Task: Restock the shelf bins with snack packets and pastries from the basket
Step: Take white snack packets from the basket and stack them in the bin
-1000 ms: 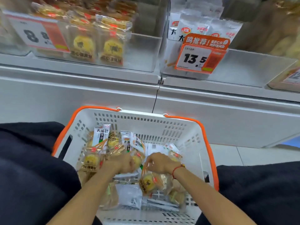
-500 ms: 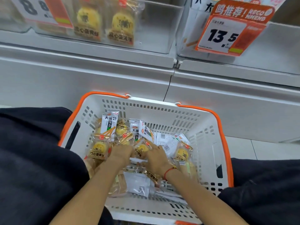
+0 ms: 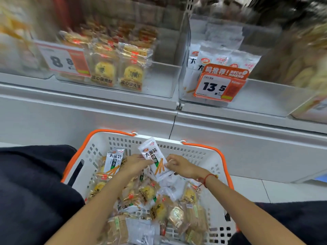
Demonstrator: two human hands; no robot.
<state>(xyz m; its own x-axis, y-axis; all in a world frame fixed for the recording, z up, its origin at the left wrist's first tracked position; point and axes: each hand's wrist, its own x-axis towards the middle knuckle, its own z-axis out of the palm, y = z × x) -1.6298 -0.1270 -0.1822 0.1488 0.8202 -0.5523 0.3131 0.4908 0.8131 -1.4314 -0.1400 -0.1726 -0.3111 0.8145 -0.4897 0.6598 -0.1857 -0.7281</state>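
Note:
A white basket with orange handles [image 3: 198, 152] sits between my knees, full of wrapped yellow pastries [image 3: 148, 191] and white snack packets. Both hands hold one white snack packet [image 3: 155, 160] tilted upright above the pile: my left hand [image 3: 134, 165] pinches its left edge and my right hand [image 3: 180, 166] pinches its right edge. A second white packet [image 3: 114, 160] stands in the basket to the left. On the shelf, a clear bin [image 3: 159, 82] holds yellow pastries, and the bin to its right [image 3: 265, 96] holds white snack packets.
An 8.8 price tag [image 3: 63, 61] hangs on the pastry bin and an orange 13.5 tag [image 3: 219, 84] on the snack bin. More bins stand at the far left and far right. My dark-clothed knees flank the basket. Pale floor tiles [image 3: 256, 190] show at right.
Both hands were digging among the packets in the basket. They have now lifted one white snack packet clear of the pile, and the camera has tilted up toward the shelf.

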